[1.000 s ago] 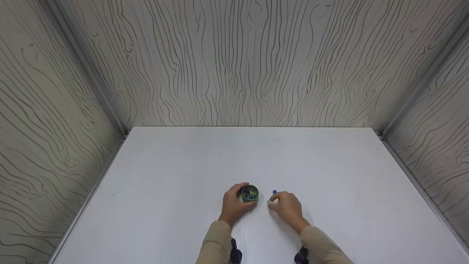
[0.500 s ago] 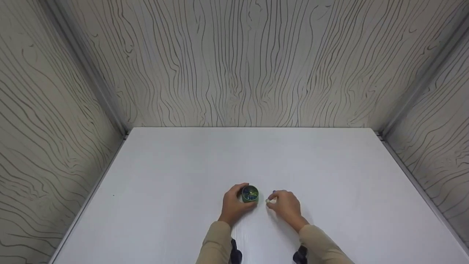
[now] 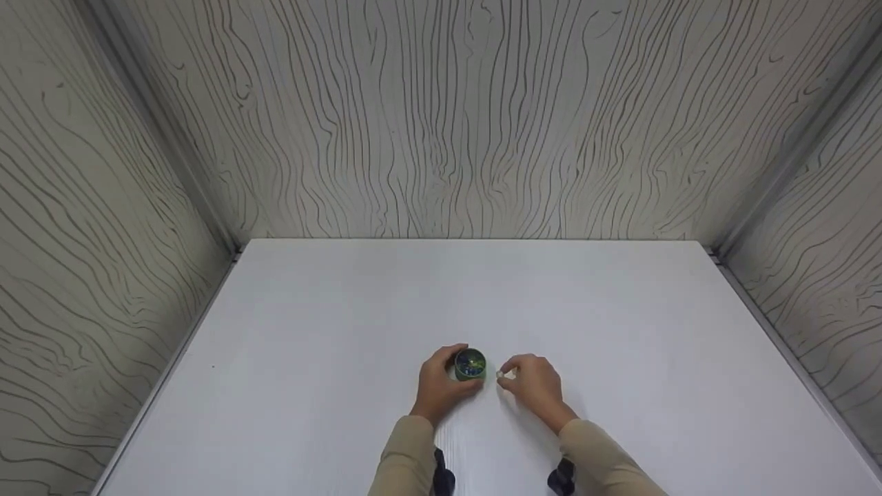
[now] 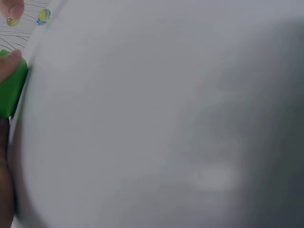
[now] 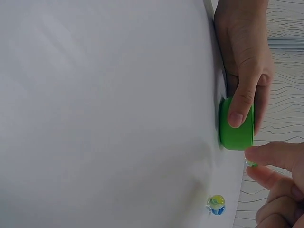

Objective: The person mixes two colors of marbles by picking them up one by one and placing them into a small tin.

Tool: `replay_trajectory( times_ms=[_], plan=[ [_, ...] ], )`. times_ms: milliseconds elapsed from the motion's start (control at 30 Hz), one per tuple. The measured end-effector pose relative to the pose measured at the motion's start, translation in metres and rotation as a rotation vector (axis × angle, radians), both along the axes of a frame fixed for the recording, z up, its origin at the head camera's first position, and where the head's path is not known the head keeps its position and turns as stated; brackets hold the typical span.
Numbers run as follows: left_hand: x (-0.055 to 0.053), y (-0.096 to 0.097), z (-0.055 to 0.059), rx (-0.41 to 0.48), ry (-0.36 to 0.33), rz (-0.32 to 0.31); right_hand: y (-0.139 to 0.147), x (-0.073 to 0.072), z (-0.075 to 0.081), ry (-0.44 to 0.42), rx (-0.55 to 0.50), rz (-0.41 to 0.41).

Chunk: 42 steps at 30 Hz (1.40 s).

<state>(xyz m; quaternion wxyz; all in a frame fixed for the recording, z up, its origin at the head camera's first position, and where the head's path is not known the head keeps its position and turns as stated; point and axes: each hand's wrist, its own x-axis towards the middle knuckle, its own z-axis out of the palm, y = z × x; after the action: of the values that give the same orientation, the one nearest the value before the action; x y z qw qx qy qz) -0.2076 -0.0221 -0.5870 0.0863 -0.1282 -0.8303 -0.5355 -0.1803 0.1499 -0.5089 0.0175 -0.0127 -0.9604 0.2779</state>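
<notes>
Two hands: both are seen low at the near middle of the desk (image 3: 344,310), with beige sleeves (image 3: 403,455) running back toward the wearer.
Left hand: the left hand (image 3: 437,386) is curled round a small green tub (image 3: 470,364); in the right wrist view the thumb is laid across the tub's side wall and the tub is seen standing on the desk.
Right hand: the right hand (image 3: 534,386) is held just beside the tub, its thumb and forefinger closed narrowly on a small greenish marble (image 5: 251,163), which is pinched close to the tub's rim.
Tub contents: blue and green glints are seen inside from above; single pieces cannot be told apart.
Loose marble: a yellow-and-blue marble (image 5: 216,204) is left lying on the desk near the right hand's fingers (image 5: 273,154), apart from the tub.
Surface: a plain white desk top is seen, smooth and matt.
Room: three pale panels (image 3: 468,117) printed with dark wavy grain lines are set round the desk, joined at grey corner strips (image 3: 172,145).
</notes>
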Motion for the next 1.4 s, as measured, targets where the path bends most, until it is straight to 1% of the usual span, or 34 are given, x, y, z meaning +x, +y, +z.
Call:
replay_trajectory(
  times_ms=[233, 333, 467, 533, 700, 933, 1133, 1400],
  plan=[
    [-0.001, 0.0, -0.001, 0.012, 0.01, -0.001, -0.005, -0.001, 0.0, 0.025, 0.008, 0.016],
    [0.0, 0.0, -0.001, 0.017, 0.008, 0.0, -0.006, -0.001, 0.001, 0.022, 0.003, 0.014],
    [-0.002, 0.0, -0.002, 0.006, 0.033, 0.006, -0.006, -0.003, 0.003, 0.017, 0.002, 0.016],
    [-0.002, 0.0, -0.002, 0.001, 0.037, 0.006, -0.006, -0.004, 0.003, 0.033, 0.007, 0.02],
    [-0.001, 0.0, -0.001, -0.012, 0.024, 0.008, -0.006, -0.005, 0.002, 0.06, 0.013, 0.022],
    [-0.002, 0.001, -0.003, -0.023, 0.07, 0.023, -0.008, -0.006, 0.005, 0.064, 0.021, 0.031],
    [-0.003, 0.001, -0.004, -0.009, 0.057, 0.019, -0.01, -0.006, 0.007, 0.086, 0.026, 0.041],
    [-0.003, 0.001, -0.002, 0.008, 0.052, 0.011, -0.012, -0.007, 0.008, 0.073, 0.025, 0.035]
  ],
)
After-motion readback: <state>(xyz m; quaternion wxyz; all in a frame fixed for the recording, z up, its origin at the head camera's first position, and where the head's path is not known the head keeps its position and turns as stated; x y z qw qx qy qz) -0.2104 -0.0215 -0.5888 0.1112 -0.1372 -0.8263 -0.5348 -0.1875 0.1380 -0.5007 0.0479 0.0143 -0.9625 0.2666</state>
